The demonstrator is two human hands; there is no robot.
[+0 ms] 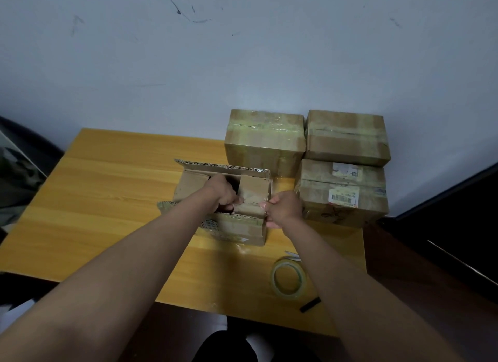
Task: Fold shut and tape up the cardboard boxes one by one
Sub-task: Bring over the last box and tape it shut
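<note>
Both hands are on the open brown cardboard box (pixel 223 208): left hand (pixel 225 193) pinching the small inner flap (pixel 253 197), right hand (pixel 283 209) gripping its right edge. Flap could spring up; clear tape roll (pixel 288 278) sits behind the right wrist.

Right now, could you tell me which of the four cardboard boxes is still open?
The open box under both hands, left of the three taped boxes: its flaps stand up, while the others are sealed with tape.
</note>
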